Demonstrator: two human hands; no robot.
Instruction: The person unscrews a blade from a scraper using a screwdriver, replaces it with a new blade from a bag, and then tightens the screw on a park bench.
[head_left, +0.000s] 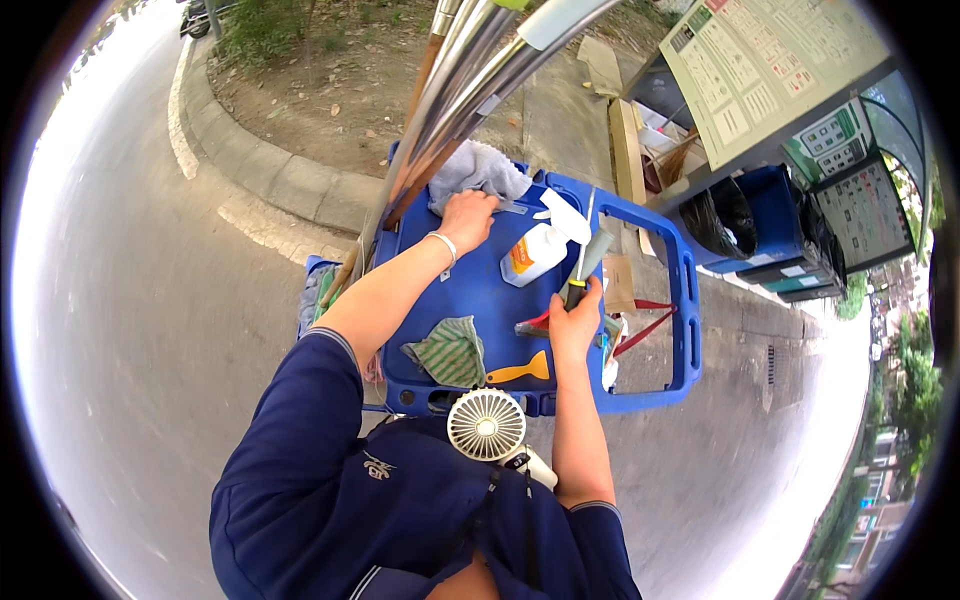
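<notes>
My left hand (pixel 468 220) reaches to the far side of the blue cart top (pixel 440 280). Its curled fingers close on the near edge of a bunched grey towel (pixel 478 172), which partly hides the fingertips. Over the cart's right side, my right hand (pixel 577 318) grips a slim tool (pixel 590 258) with a black and yellow handle and a flat grey end; its exact kind is unclear. Just left of it stands a white spray bottle (pixel 535 252) with an orange label. Nearer me lie a green striped cloth (pixel 448 352) and a yellow putty knife (pixel 520 371).
Several long poles (pixel 440 110) rise at the cart's far left. A blue frame (pixel 688 310) with red straps (pixel 645 335) inside extends right. A white handheld fan (pixel 486 425) hangs at my chest. Bins (pixel 765 220) and a notice board (pixel 770 70) stand right; a curb (pixel 290 180) runs left.
</notes>
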